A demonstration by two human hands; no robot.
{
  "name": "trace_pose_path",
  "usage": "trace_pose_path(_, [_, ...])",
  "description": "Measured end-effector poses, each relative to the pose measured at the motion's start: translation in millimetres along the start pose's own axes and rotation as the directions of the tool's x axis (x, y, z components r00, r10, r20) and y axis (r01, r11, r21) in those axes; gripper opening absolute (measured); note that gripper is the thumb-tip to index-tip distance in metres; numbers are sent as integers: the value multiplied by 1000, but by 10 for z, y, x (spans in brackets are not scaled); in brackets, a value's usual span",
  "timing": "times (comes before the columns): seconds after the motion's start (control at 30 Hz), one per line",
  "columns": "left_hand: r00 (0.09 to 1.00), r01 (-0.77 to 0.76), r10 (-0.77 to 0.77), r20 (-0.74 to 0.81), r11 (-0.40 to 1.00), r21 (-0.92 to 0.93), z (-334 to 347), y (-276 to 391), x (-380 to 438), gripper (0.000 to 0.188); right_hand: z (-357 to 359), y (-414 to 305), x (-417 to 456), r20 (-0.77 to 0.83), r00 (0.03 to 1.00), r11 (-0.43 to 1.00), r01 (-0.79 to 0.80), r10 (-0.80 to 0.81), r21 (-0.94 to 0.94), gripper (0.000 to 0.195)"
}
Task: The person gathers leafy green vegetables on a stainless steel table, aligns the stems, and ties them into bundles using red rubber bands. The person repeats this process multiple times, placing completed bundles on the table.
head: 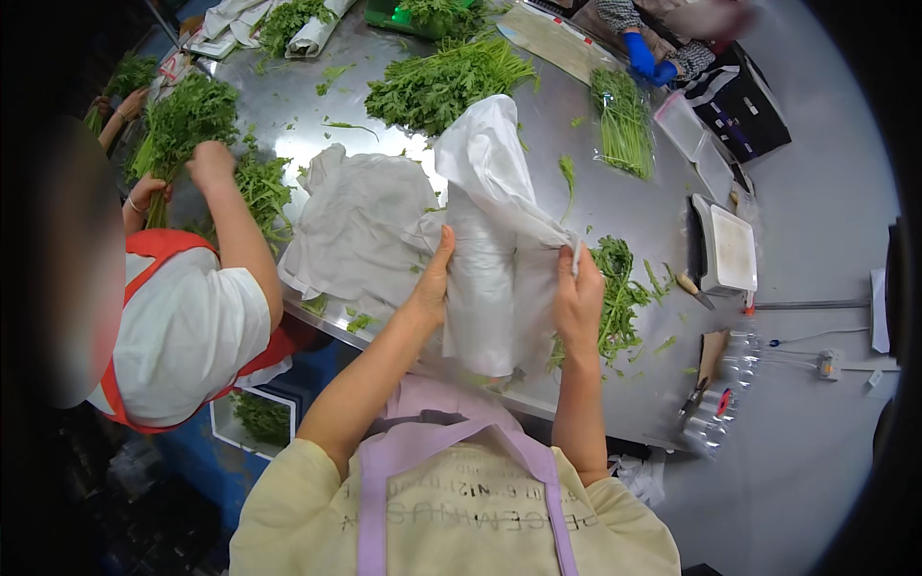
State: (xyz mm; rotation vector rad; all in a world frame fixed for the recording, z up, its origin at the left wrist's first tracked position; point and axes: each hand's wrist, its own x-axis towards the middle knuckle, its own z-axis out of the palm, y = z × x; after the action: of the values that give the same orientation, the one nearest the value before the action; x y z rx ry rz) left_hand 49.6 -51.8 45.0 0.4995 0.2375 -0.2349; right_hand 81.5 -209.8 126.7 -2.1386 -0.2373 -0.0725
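A roll of thin white plastic film or bags point(479, 295) is upright in front of me over the table's near edge. My left hand point(432, 281) grips its left side, thumb towards me and fingers hidden behind. My right hand point(578, 299) pinches the loose plastic sheet point(504, 169) that comes off the roll and bunches above it. A crumpled white cloth point(360, 223) lies left of the roll. Behind it is a heap of leafy green stems point(446, 86). Loose greens point(616, 295) lie beside my right forearm.
On the left a co-worker's hand point(212, 167) works at a bunch of greens point(191, 115). Blue-gloved hands point(645, 61) are at a bagged bunch point(623, 122) across the steel table point(533, 129). A scale point(727, 248), a wooden-handled knife point(695, 289) and clear plastic packaging point(724, 389) line the right side.
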Motion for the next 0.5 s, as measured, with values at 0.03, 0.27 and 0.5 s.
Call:
trace_pose_path(0.03, [1000,13,-13,-11,1000,14,-18,-12,-10,74,-32,-23,-2,-37,999,999,7,-6,48,23])
trace_pose_path(0.27, [994,111,-112,6,979,-171,-169,-85,-68,57,-364,-157,110,-123,988,906,-30,90,421,31])
trace_pose_path(0.5, [923,341,-241,300,872,-350,-967,-200,349,42,-689,-278,-13,-356,911,809,45,207,586,35])
